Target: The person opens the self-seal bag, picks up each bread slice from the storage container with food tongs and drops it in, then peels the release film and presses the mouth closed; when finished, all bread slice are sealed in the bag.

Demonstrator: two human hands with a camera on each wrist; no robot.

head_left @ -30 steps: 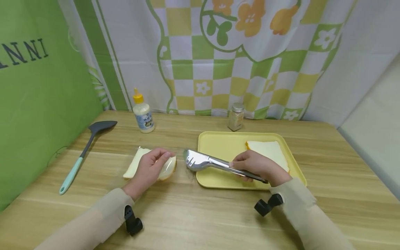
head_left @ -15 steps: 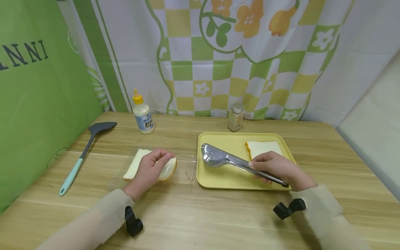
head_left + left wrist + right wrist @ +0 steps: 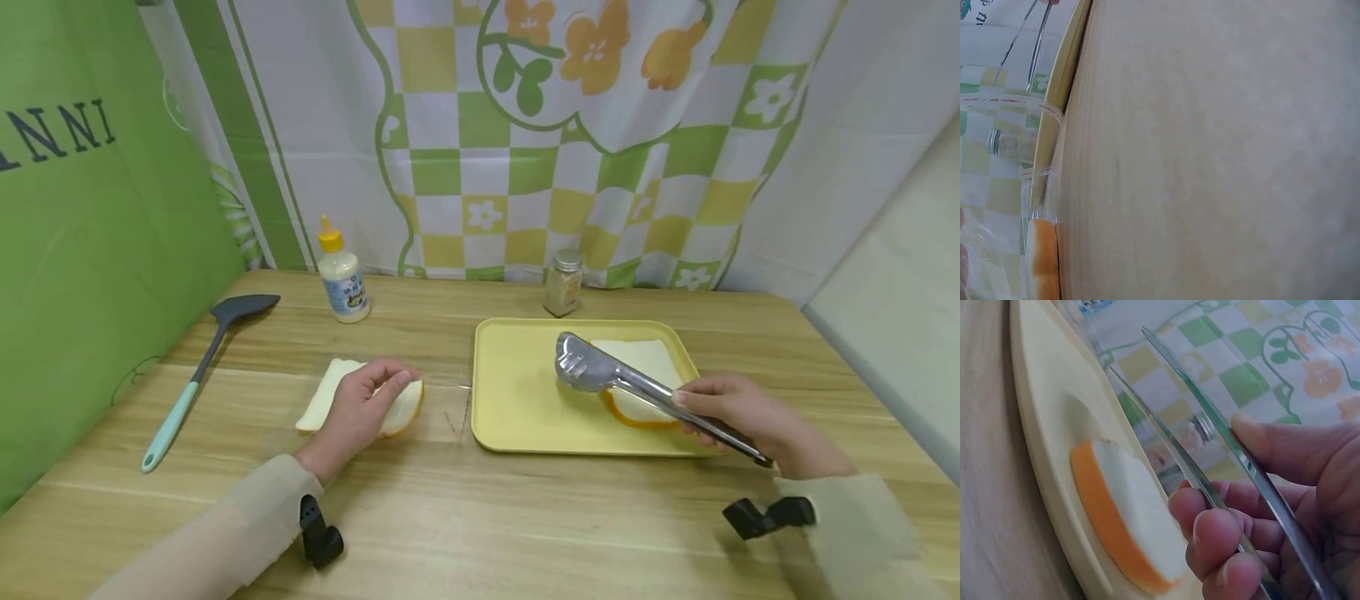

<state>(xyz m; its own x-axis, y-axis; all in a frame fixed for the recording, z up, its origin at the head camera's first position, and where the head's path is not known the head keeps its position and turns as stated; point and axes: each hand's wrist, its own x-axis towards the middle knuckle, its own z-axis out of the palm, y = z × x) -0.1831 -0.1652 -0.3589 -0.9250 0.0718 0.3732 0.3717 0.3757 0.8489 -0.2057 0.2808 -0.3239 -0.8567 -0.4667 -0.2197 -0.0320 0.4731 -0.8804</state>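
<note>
My left hand [image 3: 362, 407] pinches a clear plastic bag [image 3: 1007, 100] on the left of the table, its thumb and fingertips together. A slice of bread [image 3: 324, 398] lies in or under this film, partly covered by the hand. My right hand [image 3: 742, 421] grips metal tongs [image 3: 637, 385] by the arms, thumb on one side and fingers on the other. In the right wrist view the tongs' tips stand apart with nothing between them. Below the tongs, another bread slice [image 3: 1135, 494] lies flat on the yellow tray [image 3: 517, 429].
A spatula [image 3: 187, 383] with a mint handle lies at the left. Behind stand a yellow-capped squeeze bottle [image 3: 345, 287] and a small spice jar [image 3: 564, 285]. A checked curtain [image 3: 487, 167] hangs at the table's back, with a green panel [image 3: 90, 250] on the left.
My right hand has carried the tongs rightward, from beside the plastic bag to above the slice on the tray. The left hand has stayed in place.
</note>
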